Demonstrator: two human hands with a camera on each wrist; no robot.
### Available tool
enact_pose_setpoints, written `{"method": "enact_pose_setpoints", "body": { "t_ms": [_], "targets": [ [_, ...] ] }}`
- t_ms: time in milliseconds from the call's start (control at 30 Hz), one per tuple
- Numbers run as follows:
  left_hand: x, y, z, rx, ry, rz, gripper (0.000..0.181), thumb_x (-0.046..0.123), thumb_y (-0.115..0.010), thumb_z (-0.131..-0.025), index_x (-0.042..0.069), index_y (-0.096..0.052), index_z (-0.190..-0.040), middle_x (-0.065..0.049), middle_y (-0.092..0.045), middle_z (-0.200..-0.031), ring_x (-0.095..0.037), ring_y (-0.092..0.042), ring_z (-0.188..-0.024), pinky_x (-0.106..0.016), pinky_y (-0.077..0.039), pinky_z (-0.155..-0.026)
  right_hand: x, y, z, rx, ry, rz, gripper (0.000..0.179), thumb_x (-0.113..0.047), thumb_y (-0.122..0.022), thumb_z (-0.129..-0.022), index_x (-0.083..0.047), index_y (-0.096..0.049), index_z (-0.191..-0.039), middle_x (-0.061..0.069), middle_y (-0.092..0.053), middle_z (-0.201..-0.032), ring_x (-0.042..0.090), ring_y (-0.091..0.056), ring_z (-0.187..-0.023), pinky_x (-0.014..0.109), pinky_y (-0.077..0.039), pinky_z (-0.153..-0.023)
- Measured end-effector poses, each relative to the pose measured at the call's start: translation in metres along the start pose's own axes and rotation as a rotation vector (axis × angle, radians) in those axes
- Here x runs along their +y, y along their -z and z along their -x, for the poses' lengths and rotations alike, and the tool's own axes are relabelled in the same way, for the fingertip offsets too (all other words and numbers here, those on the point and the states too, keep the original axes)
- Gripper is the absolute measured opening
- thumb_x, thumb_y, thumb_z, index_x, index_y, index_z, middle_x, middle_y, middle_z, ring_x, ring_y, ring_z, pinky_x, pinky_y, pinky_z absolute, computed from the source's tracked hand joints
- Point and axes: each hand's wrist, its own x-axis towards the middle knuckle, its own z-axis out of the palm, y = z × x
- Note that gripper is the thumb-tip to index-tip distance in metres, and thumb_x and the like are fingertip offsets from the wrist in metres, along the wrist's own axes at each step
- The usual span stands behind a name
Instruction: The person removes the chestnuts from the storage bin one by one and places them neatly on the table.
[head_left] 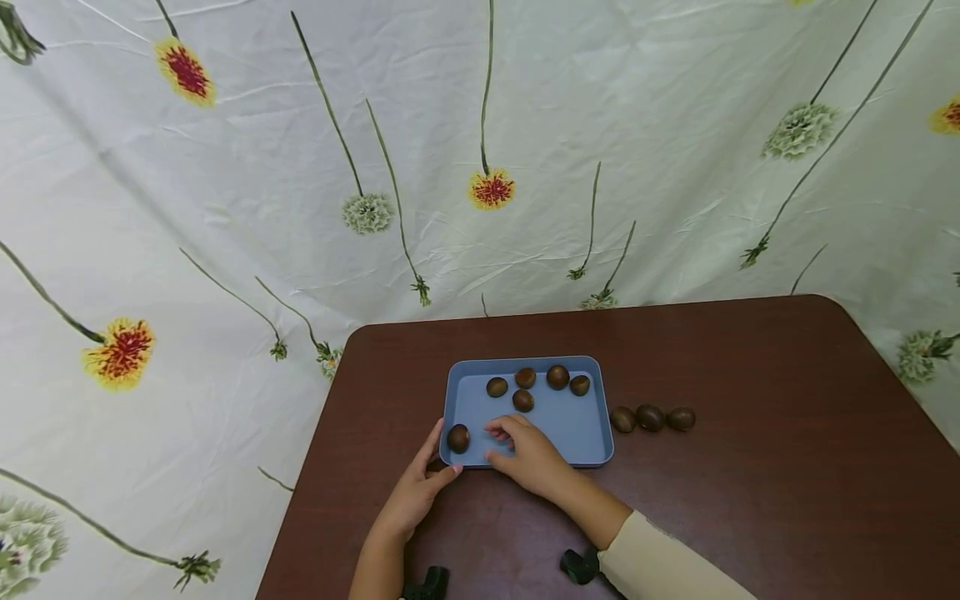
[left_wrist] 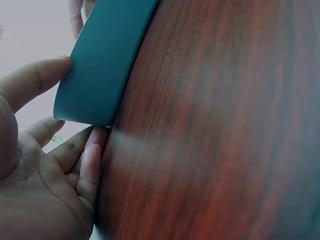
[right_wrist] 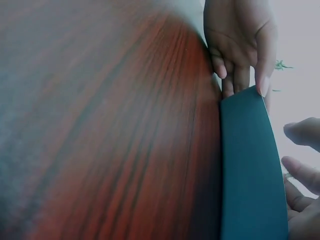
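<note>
A blue rectangular tray (head_left: 558, 433) lies on the table with several brown chestnuts in it. Most of these, such as one chestnut (head_left: 557, 377), are grouped toward the far side; a lone chestnut (head_left: 458, 438) sits by the near left corner. My left hand (head_left: 416, 492) holds that corner, thumb on the front rim and fingers along the left side. The left wrist view shows the thumb (left_wrist: 40, 80) against the tray's wall. Over the tray's near part hovers my right hand (head_left: 528, 457), fingers loosely bent, thumb apart, nothing visible between them.
Three more chestnuts (head_left: 650, 418) lie in a row on the brown table (head_left: 780, 467), just right of the tray. A flower-printed white cloth (head_left: 450, 125) hangs behind and left of the table. Dark wrist devices show near both forearms.
</note>
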Motion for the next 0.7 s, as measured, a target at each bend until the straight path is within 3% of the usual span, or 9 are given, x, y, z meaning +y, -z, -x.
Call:
{"method": "enact_pose_setpoints", "body": {
  "t_ms": [200, 500, 700],
  "targets": [
    [0.002, 0.000, 0.001, -0.002, 0.013, 0.002, 0.082, 0.033, -0.068, -0.097, 0.044, -0.018, -0.160, -0.005, -0.012, -0.172, -0.024, -0.060, -0.118, -0.047, -0.045, -0.103, -0.001, -0.004, -0.010, -0.077, -0.034, 0.103, 0.045, -0.023, -0.073, -0.094, -0.007, -0.061, -0.134, 0.008, -0.063, -0.124, 0.023, -0.062, -0.114, 0.042, -0.050, -0.097],
    [-0.001, 0.000, 0.001, -0.003, -0.001, -0.001, 0.081, 0.033, -0.068, -0.098, 0.045, -0.018, -0.160, -0.006, -0.010, -0.172, -0.030, -0.053, -0.130, -0.053, -0.043, -0.106, 0.002, -0.013, -0.031, -0.107, -0.027, 0.105, 0.047, -0.018, -0.076, -0.090, -0.003, -0.061, -0.132, 0.010, -0.063, -0.117, 0.025, -0.062, -0.110, 0.038, -0.051, -0.095],
    [-0.002, 0.001, -0.002, -0.009, 0.001, 0.016, 0.081, 0.033, -0.068, -0.097, 0.046, -0.018, -0.159, -0.008, -0.015, -0.171, -0.030, -0.053, -0.131, -0.053, -0.042, -0.107, 0.003, -0.018, -0.041, -0.131, -0.016, 0.145, 0.050, -0.023, -0.078, -0.090, -0.006, -0.061, -0.134, 0.007, -0.063, -0.116, 0.021, -0.062, -0.108, 0.035, -0.051, -0.094]
  ]
}}
